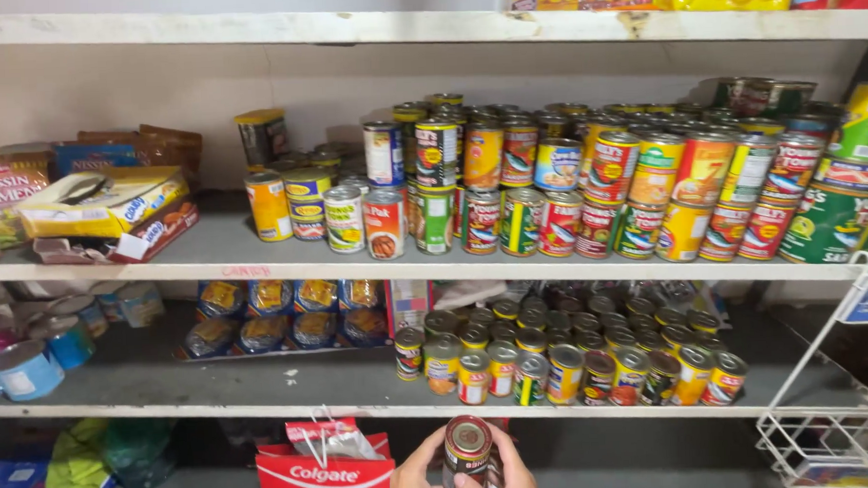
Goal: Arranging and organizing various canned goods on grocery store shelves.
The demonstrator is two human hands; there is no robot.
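Observation:
Both my hands are at the bottom middle, wrapped around a small tin can (467, 444) with a red and green label and a ring-pull lid. My left hand (415, 477) cups its left side and my right hand (508, 477) its right side, below the lower shelf (265, 390). Just above, on that shelf, stands a group of several similar small cans (566, 360). The middle shelf (230, 253) carries many larger stacked cans (607, 183) with red, yellow and green labels.
A red toothpaste carton (319, 476) stands open at my left. Boxes of noodles and snacks (101, 205) sit at the left of the middle shelf. Foil packs in a tray (281, 314) and blue cups (30, 369) are on the lower shelf. A white wire rack (832, 422) hangs at right.

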